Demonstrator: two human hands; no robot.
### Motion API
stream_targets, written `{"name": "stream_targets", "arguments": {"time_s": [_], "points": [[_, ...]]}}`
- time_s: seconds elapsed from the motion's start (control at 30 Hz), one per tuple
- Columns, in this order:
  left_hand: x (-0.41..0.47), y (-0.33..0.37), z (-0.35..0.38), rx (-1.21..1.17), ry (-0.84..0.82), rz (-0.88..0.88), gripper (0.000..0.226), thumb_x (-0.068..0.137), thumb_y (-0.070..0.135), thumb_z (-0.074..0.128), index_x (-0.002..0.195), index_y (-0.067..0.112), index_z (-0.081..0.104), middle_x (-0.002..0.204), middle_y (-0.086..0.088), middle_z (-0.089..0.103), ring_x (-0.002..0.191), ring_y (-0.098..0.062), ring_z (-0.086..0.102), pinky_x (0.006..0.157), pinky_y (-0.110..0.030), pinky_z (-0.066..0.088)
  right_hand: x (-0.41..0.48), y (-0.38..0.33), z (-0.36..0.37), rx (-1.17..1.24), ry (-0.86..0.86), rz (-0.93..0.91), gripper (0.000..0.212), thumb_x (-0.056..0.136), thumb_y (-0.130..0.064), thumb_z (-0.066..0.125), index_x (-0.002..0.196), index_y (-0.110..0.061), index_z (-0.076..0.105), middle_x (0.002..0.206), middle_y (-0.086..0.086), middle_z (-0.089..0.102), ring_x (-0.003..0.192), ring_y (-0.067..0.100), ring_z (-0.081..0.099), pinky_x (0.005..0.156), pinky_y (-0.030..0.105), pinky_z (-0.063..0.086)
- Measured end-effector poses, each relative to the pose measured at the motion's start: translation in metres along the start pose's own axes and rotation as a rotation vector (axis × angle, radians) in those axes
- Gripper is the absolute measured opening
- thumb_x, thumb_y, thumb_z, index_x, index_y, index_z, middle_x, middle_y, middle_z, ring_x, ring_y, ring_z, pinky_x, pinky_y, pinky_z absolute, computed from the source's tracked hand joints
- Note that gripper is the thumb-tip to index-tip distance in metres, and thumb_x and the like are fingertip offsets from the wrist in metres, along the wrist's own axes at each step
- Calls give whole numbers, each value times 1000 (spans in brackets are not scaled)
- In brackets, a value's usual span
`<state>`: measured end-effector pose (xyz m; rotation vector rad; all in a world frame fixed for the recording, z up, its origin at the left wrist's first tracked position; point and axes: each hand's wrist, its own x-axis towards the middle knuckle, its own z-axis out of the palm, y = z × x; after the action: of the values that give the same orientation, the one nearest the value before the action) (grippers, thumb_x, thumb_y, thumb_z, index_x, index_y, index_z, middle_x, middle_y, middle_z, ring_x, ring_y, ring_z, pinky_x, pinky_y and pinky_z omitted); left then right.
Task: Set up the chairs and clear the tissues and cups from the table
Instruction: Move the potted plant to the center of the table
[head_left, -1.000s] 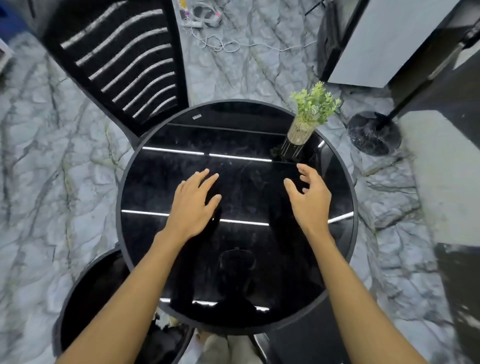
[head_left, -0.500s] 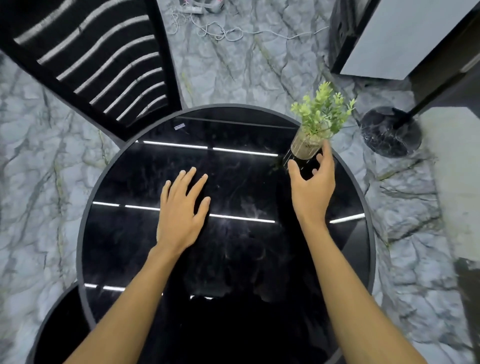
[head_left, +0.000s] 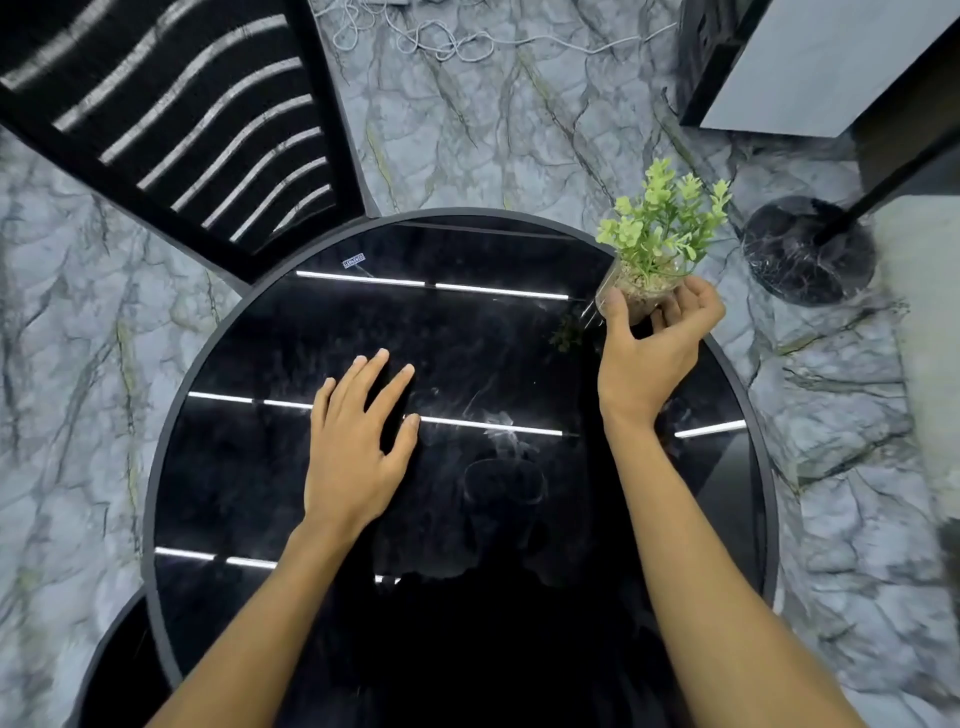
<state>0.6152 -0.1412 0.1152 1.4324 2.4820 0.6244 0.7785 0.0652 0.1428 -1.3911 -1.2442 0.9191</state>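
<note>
A round glossy black table (head_left: 234, 467) fills the middle of the view. My left hand (head_left: 358, 447) lies flat on its top with the fingers spread and holds nothing. At the table's far right rim my right hand (head_left: 649, 348) wraps around a clear glass vase with a small green plant (head_left: 662, 234), thumb on the left side and fingers on the right. A black chair with a slatted seat (head_left: 171, 119) stands at the table's far left edge. No tissues or cups are in view.
A second round black surface (head_left: 119, 670) pokes out under the table at the lower left. A round black stand base with a pole (head_left: 808, 249) sits on the marble floor to the right. White cables (head_left: 441, 41) lie on the floor beyond the table. A dark cabinet (head_left: 810, 67) stands far right.
My right hand reached forward and right from the tabletop and closed around the plant vase. My left hand stayed flat on the table. The view shifted nearer over the table.
</note>
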Motion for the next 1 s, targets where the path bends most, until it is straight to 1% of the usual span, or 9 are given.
{"name": "stream_targets", "arguments": {"time_s": [0.1, 0.2, 0.33, 0.47, 0.57, 0.7, 0.8, 0.9, 1.0], "points": [[1, 0, 0, 0, -3, 0, 50, 96, 43, 41, 144, 28, 46, 158, 3, 33, 150, -13, 19, 123, -44, 10, -1, 0, 2, 3, 7, -5, 62, 82, -26, 76, 130, -12, 40, 130, 2, 52, 121, 16, 55, 105, 37, 46], [1, -1, 0, 5, -1, 0, 50, 96, 43, 41, 144, 29, 46, 159, 4, 32, 150, -13, 18, 123, -43, 9, -1, 1, 3, 15, 12, 1, 62, 82, -24, 76, 131, -10, 42, 132, 6, 55, 122, 18, 55, 104, 38, 47], [0, -1, 1, 3, 3, -1, 50, 96, 43, 41, 144, 29, 46, 159, 4, 32, 150, -12, 17, 123, -43, 9, -3, 2, 0, 28, 7, 6, 60, 82, -22, 75, 131, -9, 43, 132, 8, 56, 122, 14, 55, 105, 36, 46], [0, -2, 1, -15, 8, 1, 50, 97, 43, 42, 144, 29, 46, 159, 5, 32, 150, -11, 16, 123, -42, 7, -13, -1, -7, 33, -29, -7, 58, 82, -23, 76, 129, -14, 44, 128, 2, 57, 120, 11, 56, 105, 37, 47], [-2, -3, 0, -28, -3, 11, 50, 97, 42, 43, 146, 28, 44, 160, 4, 30, 151, -11, 15, 123, -39, 3, -27, -6, -13, 45, -62, -8, 59, 82, -22, 77, 130, -12, 43, 129, 3, 58, 121, 14, 57, 104, 38, 47], [-10, -1, -7, -88, -20, 33, 51, 97, 41, 45, 147, 29, 42, 161, 3, 28, 152, -11, 12, 124, -38, 1, -55, -12, -20, 42, -121, -31, 59, 81, -20, 77, 129, -11, 44, 130, 5, 58, 121, 14, 57, 104, 38, 48], [-21, 0, -18, -78, -17, 55, 53, 97, 43, 41, 148, 29, 40, 161, 4, 27, 152, -12, 11, 124, -40, 1, -80, -15, -22, 39, -161, -42, 60, 81, -18, 78, 130, -12, 44, 131, 4, 57, 122, 10, 56, 105, 34, 47], [-37, -6, -29, -64, -15, 59, 53, 97, 43, 40, 148, 30, 40, 161, 5, 26, 152, -12, 11, 124, -40, 1, -107, -20, -21, 52, -196, -56, 60, 80, -15, 78, 130, -8, 44, 131, 7, 58, 121, 9, 56, 104, 24, 45], [-54, -17, -36, -75, -18, 38, 54, 97, 44, 39, 148, 29, 40, 161, 4, 27, 152, -12, 12, 124, -41, 3, -134, -23, -20, 70, -243, -58, 58, 80, -12, 78, 128, -11, 45, 128, 2, 58, 120, 7, 57, 102, 19, 43]]}}
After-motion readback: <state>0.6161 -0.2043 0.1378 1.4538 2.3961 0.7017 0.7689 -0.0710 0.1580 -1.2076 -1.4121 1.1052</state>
